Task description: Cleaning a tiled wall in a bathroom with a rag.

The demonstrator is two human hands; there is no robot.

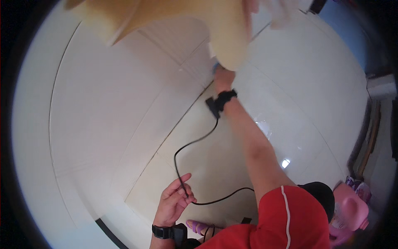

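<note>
My left hand (pixel 174 202) is at the lower middle, its fingertips around a black cable (pixel 177 165). The cable runs up to a small black device (pixel 213 107) strapped at my right wrist and back towards my body. My right hand (pixel 224 77) reaches out near a dark seam, at the upper middle. A blurred pale yellow object (pixel 228 37) close to the camera hides its fingers. A bit of something blue (pixel 215 67) shows beside that hand; whether it is held cannot be told. A black band and device are on my left wrist.
Pale, glossy panels or tiles (pixel 124 93) with dark seams surround my hands. A pink plastic jug (pixel 351 207) stands at the lower right beside a purple package (pixel 362 190). A purple sandal (pixel 197 226) is below. Blurred skin-coloured shapes show at the top.
</note>
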